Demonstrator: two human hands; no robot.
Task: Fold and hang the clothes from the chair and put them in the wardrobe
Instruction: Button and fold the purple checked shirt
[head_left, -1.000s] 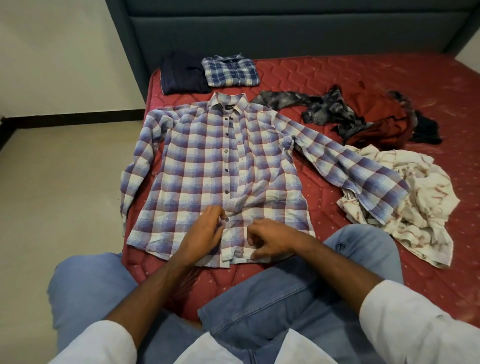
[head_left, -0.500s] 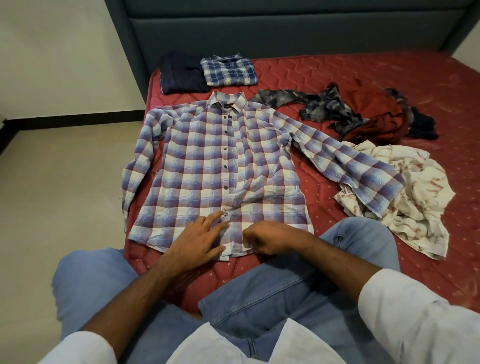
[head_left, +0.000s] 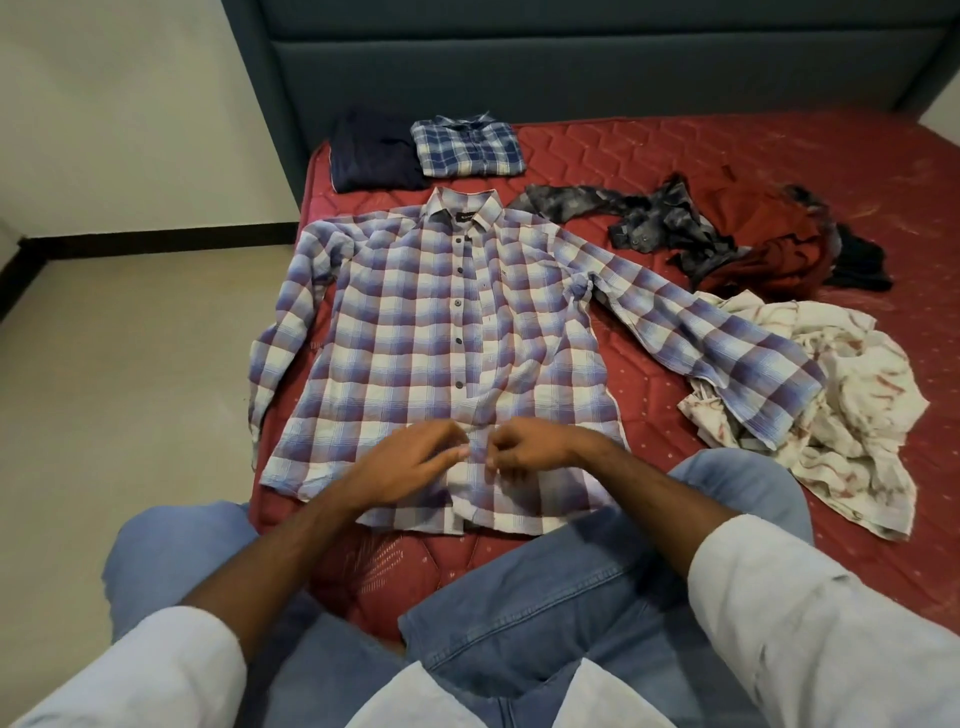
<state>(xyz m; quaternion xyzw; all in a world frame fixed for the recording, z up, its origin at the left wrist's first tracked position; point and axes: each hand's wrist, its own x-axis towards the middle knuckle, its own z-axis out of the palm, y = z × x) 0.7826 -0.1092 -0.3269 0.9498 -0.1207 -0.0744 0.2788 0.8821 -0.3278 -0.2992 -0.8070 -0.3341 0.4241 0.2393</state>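
Both hands, the left hand (head_left: 410, 462) and right hand (head_left: 524, 448), pinch the plaid shirt (head_left: 447, 332) placket between them with curled fingers; a hard pull could wrinkle the flat front.

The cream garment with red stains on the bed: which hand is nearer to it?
Right. The right hand pinches the plaid shirt placket on the side toward the cream garment; the left hand lies farther off, across the placket.

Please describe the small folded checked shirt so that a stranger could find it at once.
Look at the red mattress, at its far left corner near the headboard. Beside a dark folded garment lies the folded shirt: blue-and-white checks, a neat rectangle.
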